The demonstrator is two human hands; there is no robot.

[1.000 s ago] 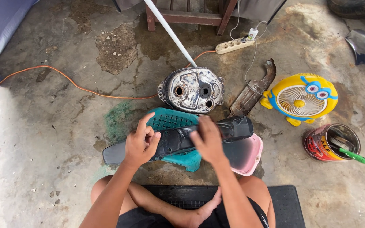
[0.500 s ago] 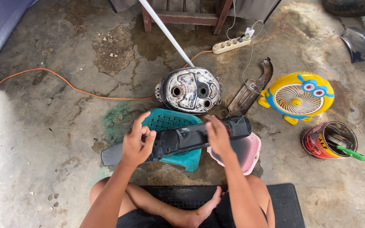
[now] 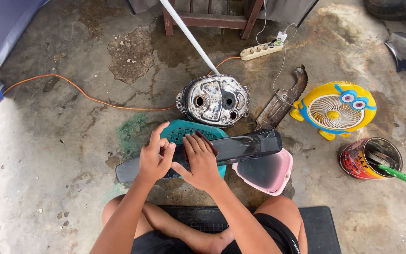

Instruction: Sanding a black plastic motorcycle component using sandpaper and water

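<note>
A long black curved plastic panel [image 3: 245, 146] lies across a teal basket [image 3: 184, 130] and a pink tub [image 3: 271, 173] in front of my crossed legs. My left hand [image 3: 153, 157] grips the panel near its left part, fingers curled over the top edge. My right hand [image 3: 200, 160] lies flat on the panel's middle, pressing a small dark reddish-brown sheet [image 3: 207, 141] against it. A dented metal tank [image 3: 214, 99] rests on the concrete just beyond the panel.
A yellow and blue toy-shaped fan [image 3: 335, 110], a tin can with a brush [image 3: 370, 159] and a rusty curved metal piece [image 3: 280, 99] lie right. A power strip [image 3: 261, 49], orange cable [image 3: 85, 94], white pipe [image 3: 189, 35] and wooden stool legs [image 3: 207, 19] are beyond. A black mat [image 3: 318, 226] is under me.
My right hand has slid leftward along the panel, from its right-of-middle part to close beside my left hand. The left hand keeps its grip.
</note>
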